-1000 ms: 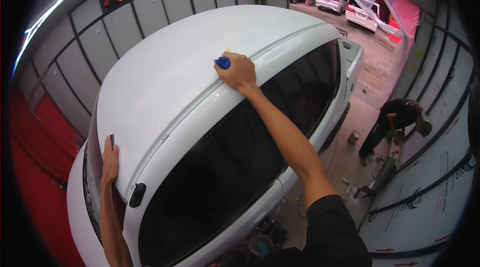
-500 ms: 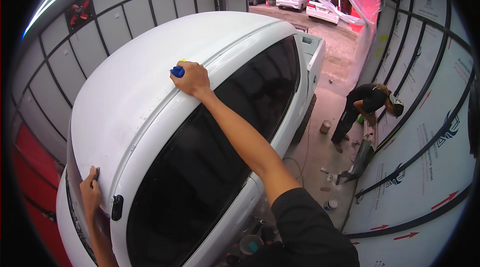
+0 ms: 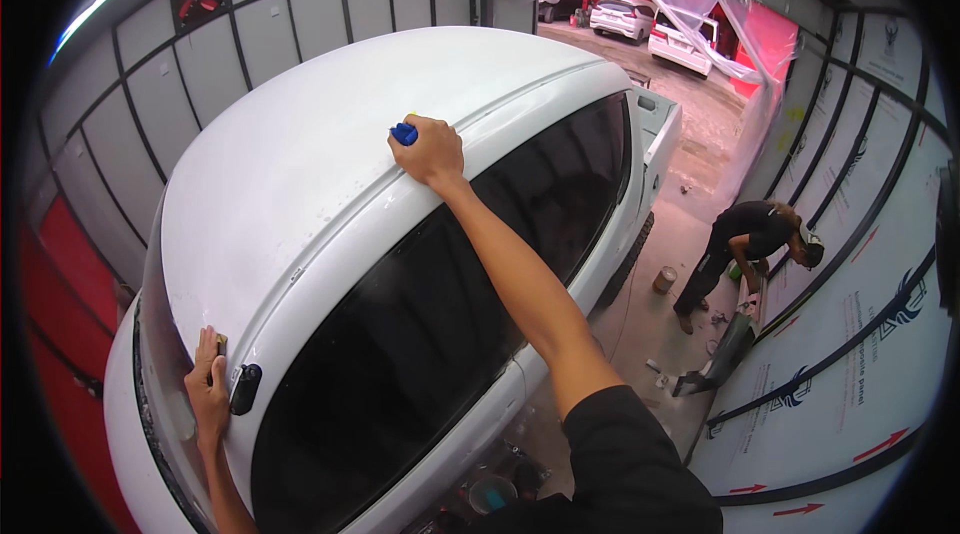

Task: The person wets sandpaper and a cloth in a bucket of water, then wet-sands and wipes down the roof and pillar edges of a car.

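Observation:
A white pickup truck's roof [image 3: 330, 124] lies before me, smooth and speckled with small wet-looking spots along the side groove. My right hand [image 3: 432, 149] is closed around a blue thing [image 3: 404, 134] with a bit of yellow behind it, over the roof's near edge; most of it is hidden in my palm. At the front corner of the roof, above the windshield, my left hand [image 3: 207, 394] presses down, its fingers together. A small dark and yellowish piece [image 3: 221, 344] shows between fingers and thumb; its kind is unclear. Close by is the black door handle [image 3: 245, 389].
Below the roof runs the dark side window [image 3: 400, 324]. A co-worker [image 3: 750, 244] bends over at the right wall, near a long dark panel [image 3: 725, 354]. A can [image 3: 664, 280] and a bucket [image 3: 492, 494] stand on the floor. Plastic sheeting [image 3: 740, 54] hangs at the far opening.
The view has shifted, so the truck sits further right in it. My left hand has turned, showing more of the yellowish piece. My right hand keeps its grip near the same roof edge.

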`<state>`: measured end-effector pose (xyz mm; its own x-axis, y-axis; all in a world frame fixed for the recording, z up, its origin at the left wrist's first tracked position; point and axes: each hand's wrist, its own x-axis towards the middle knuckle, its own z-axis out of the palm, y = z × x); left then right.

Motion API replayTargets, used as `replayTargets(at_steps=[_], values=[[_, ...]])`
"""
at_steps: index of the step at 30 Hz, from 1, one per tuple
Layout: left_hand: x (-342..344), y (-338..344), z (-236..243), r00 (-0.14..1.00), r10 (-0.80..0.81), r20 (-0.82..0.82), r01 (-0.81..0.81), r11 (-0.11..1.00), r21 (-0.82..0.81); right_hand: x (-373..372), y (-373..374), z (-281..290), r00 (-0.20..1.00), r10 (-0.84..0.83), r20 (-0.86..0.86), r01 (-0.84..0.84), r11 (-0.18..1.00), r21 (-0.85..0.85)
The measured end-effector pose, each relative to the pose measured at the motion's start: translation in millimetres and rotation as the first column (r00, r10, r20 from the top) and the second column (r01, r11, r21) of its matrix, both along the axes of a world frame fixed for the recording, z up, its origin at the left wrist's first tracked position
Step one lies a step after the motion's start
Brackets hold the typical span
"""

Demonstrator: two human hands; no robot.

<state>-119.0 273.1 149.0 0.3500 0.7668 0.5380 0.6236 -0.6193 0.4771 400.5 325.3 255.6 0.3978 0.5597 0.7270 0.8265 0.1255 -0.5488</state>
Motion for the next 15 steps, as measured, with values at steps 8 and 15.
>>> replayTargets(at_steps=[8,15], values=[[17.0,1.9,38.1,0.996,-0.067,-0.050,0.065,0.996,-0.057,-2.0,-10.1,-2.3,1.000,0.018,-0.006,-0.018,1.000,-0.025],[7.9,-9.2,31.4,0.996,-0.082,0.031,0.082,0.997,-0.009,-8.2,3.6,-5.2,0.999,-0.024,0.025,0.023,0.998,0.051]])
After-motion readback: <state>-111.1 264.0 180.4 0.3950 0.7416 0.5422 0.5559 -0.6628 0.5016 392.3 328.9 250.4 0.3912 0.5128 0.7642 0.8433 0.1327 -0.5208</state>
